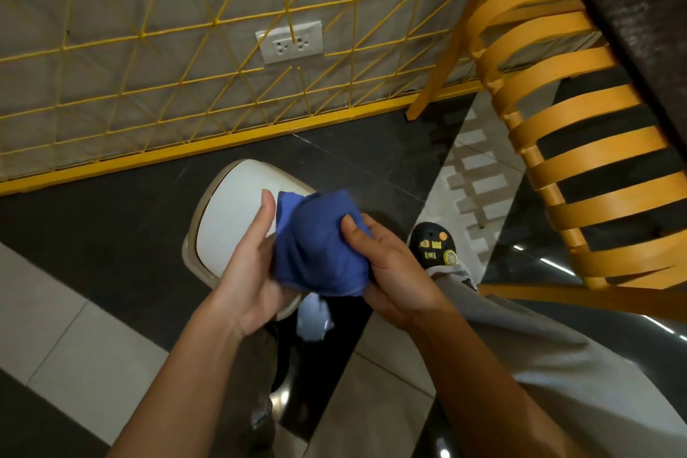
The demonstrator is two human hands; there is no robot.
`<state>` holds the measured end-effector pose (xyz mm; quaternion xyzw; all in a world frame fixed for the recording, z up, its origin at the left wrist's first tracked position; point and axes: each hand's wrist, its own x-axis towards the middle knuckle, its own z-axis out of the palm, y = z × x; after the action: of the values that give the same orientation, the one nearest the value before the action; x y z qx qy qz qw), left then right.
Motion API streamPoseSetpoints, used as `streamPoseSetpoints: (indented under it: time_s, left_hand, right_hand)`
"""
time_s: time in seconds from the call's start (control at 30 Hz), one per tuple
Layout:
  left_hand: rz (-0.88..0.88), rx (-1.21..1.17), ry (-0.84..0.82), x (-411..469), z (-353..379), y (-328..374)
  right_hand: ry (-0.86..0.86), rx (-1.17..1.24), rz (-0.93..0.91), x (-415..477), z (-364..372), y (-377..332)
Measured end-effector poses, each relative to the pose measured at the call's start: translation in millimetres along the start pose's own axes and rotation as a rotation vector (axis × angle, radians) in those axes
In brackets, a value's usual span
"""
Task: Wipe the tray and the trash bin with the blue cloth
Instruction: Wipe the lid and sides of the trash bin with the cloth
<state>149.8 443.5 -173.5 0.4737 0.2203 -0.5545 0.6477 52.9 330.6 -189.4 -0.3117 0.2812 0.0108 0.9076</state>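
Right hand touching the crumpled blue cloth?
Touching. Head view: the right hand pinches the crumpled blue cloth, its thumb lying flat on the fabric.

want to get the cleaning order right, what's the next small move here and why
Probably lower the cloth onto the bin lid and start wiping. The left hand and the right hand both hold it bunched over the white lid, and no tray is in view.

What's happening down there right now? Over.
Gripping cloth: left hand, right hand. It's over the bin, contact unclear. Nothing in the way.
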Motion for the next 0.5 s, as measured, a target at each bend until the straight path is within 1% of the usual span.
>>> streamPoseSetpoints:
  time_s: [0.07, 0.17, 0.23, 0.27, 0.33, 0.37, 0.43, 0.5]
  left_hand:
    - [0.036, -0.002, -0.045, 0, 2, -5]
    - [0.116, 0.001, -0.115, -1, 3, -10]
    - [0.132, 0.042, -0.172, -1, 3, -12]
    - [0.125, 0.045, -0.186, -1, 5, -11]
    - [0.137, -0.014, -0.211, -3, 4, -9]
    - [0.142, -0.081, -0.229, -3, 0, -8]
    - [0.108, -0.172, -0.235, -7, -2, -3]
    - [0.114, -0.172, -0.223, -7, -2, -1]
  right_hand:
    - [0.001, -0.067, -0.032, 1, 3, 3]
    - [0.132, -0.340, -0.087, 4, 5, 6]
    - [0.221, -0.534, -0.125, 5, 8, 9]
    - [0.255, -0.589, -0.146, 5, 10, 9]
    - [0.304, -0.650, -0.161, 6, 12, 9]
    - [0.327, -0.667, -0.160, 5, 13, 9]
    - [0.385, -0.687, -0.158, 8, 13, 10]
    - [0.440, -0.724, -0.149, 15, 15, 12]
